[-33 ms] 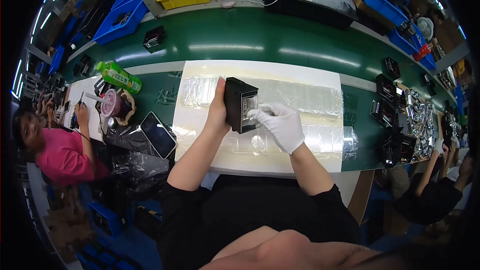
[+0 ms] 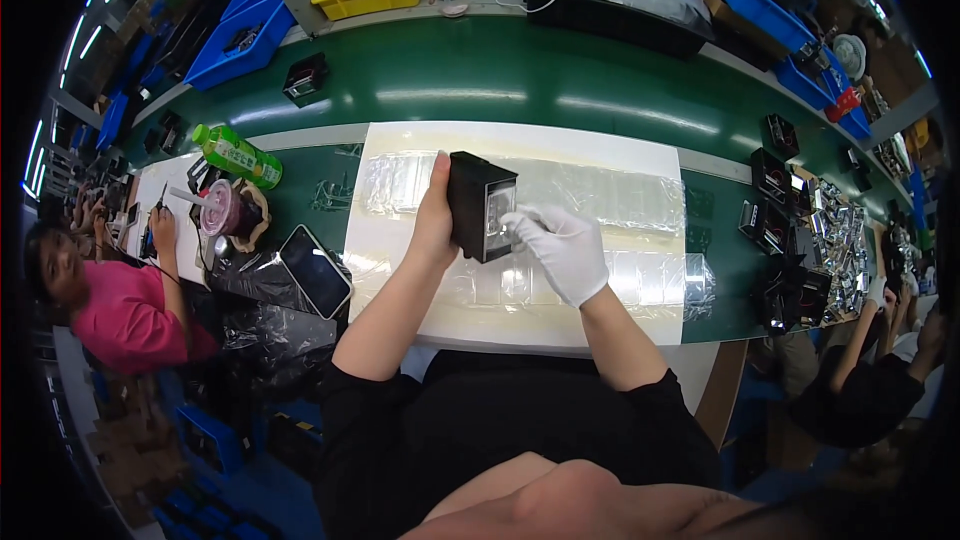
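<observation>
A black box-shaped housing [image 2: 470, 202] is held up above the white work surface, tilted, with a clear or shiny window side facing right. My bare left hand [image 2: 434, 208] is closed around its left side, thumb along the upper edge. My right hand [image 2: 565, 252], in a white glove, is at the window side with its fingertips pinched together close to the shiny face. Whether something small is between those fingertips, I cannot make out. Under both hands lies a white board [image 2: 400, 325] with clear plastic film [image 2: 620, 195] over it.
Left of the board are a tablet-like device [image 2: 316, 270], a cup with a straw [image 2: 222, 208] and a green bottle [image 2: 238, 155]. Several black housings [image 2: 768, 225] and shiny metal parts [image 2: 838, 250] crowd the right. A person in pink [image 2: 130, 310] sits at left; others work at right.
The gloved right fingertips have shifted slightly up and to the right along the housing's window side. The left hand still grips the housing, which has barely moved.
</observation>
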`<state>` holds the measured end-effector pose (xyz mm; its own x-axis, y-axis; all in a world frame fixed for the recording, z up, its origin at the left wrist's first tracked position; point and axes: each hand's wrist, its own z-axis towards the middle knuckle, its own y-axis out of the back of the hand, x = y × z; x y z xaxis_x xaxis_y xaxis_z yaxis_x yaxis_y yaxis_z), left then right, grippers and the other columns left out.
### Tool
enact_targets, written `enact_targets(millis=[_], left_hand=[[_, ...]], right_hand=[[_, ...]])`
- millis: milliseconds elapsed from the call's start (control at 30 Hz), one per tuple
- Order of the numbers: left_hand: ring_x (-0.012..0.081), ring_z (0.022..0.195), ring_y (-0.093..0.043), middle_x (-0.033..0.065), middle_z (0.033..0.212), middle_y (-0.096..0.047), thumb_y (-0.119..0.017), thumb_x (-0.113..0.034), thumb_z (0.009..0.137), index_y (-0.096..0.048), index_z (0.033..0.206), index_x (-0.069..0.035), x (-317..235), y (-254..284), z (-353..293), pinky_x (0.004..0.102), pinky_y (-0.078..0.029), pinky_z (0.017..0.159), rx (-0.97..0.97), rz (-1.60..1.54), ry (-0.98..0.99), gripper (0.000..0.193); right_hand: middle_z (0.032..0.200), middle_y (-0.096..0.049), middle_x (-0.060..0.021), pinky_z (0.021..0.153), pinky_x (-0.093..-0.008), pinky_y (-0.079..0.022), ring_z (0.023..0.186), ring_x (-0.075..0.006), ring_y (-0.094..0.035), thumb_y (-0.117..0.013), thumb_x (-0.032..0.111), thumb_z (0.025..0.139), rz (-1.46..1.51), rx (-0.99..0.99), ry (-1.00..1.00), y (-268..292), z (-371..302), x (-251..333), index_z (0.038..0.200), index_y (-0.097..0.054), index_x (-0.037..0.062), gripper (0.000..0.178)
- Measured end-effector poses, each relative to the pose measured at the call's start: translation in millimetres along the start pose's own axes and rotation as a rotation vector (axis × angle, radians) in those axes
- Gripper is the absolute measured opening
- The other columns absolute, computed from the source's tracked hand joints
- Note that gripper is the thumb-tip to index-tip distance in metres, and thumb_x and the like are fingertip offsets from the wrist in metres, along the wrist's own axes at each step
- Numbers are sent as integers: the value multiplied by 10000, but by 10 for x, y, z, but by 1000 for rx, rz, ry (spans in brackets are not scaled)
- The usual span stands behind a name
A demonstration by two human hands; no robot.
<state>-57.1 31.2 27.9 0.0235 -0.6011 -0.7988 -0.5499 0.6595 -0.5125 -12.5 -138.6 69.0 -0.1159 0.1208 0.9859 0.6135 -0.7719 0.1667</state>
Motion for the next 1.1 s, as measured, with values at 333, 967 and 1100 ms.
enact_targets(millis=[333, 967, 1100], left_hand=[[304, 889, -613, 164, 934, -634, -588, -469, 913, -528, 1081, 55, -527, 142, 825, 360, -467, 830, -103, 1204, -925, 553], [76, 606, -429, -32, 692, -444, -454, -203, 996, -461, 810, -124, 720, 387, -683, 226, -405, 601, 231, -668, 458, 203], [65, 495, -335, -53, 646, -391, -441, -231, 985, -452, 791, -138, 767, 320, -682, 206, -341, 469, 225, -866, 558, 215]], right_hand=[[966, -659, -143, 780, -413, -510, 905, -313, -641, -573, 407, 902, -663, 18, -42, 90, -164, -291, 1097, -632, 35, 423], [820, -556, -159, 704, -408, -461, 777, -314, -578, -513, 149, 943, -451, -155, -38, -237, -650, -745, 920, -508, 11, 140], [770, -505, -140, 714, -358, -454, 748, -263, -553, -477, 142, 963, -194, -189, -182, -158, -580, -744, 898, -461, 15, 144]])
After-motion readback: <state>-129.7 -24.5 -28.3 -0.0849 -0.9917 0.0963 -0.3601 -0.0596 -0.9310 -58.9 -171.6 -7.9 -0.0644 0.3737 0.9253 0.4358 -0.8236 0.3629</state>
